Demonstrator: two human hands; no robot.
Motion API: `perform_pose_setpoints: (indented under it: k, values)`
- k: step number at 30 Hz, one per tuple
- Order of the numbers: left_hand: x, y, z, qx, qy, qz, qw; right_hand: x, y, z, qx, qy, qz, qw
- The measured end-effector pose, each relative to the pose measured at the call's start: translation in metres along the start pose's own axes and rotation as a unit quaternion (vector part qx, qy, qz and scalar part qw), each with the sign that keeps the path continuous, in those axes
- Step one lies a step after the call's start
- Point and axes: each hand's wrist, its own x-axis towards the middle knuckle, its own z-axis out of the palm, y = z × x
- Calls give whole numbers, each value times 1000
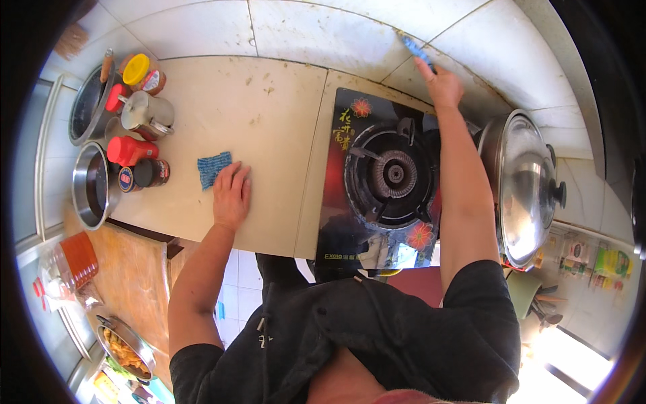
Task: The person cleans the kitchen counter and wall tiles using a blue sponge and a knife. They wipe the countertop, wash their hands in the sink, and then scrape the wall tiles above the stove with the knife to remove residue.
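My right hand [444, 87] grips a slim blue cleaning tool [417, 50], its tip against the white wall tiles [328, 30] behind the stove. Whether it is a brush or a scraper cannot be made out. Brown grime marks the tiles and grout around the tip. My left hand [231, 194] rests palm down on the beige countertop [272, 166], its fingertips at the right edge of a blue textured scrubbing cloth [213, 169]. My right forearm passes over the right side of a black glass gas stove [335, 202] with one round burner [396, 174] showing.
A large lidded steel pot [527, 187] stands right of the stove. At left are a steel kettle [144, 113], red-lidded and yellow-lidded jars [136, 69], a frying pan [83, 111] and a steel basin [81, 187]. A wooden table [131, 267] holds a pot of food [123, 348]. Crumbs dot the countertop.
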Motion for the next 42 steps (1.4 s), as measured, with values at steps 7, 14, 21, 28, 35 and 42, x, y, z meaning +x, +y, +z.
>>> perform_pose_setpoints:
  k: [7, 14, 21, 28, 35, 42]
  values:
    - [6, 0, 0, 3, 12, 8, 1000, 1, 1, -1, -116, -18, -38, 992]
    - [11, 0, -1, 7, 10, 19, 1000, 0, 31, 27, -143, 35, -83, 986]
    - [7, 0, 3, 16, 6, 13, 1000, -1, 6, 6, -196, -108, -45, 974]
    - [8, 3, -1, 11, 10, 12, 1000, -1, -3, -24, -74, -56, 5, 996]
    - [4, 2, 0, 13, 9, 13, 1000, -1, 12, 0, -73, 55, -12, 996]
    - [10, 0, 1, 15, 17, 21, 1000, 3, 26, 8, -127, 6, -44, 991]
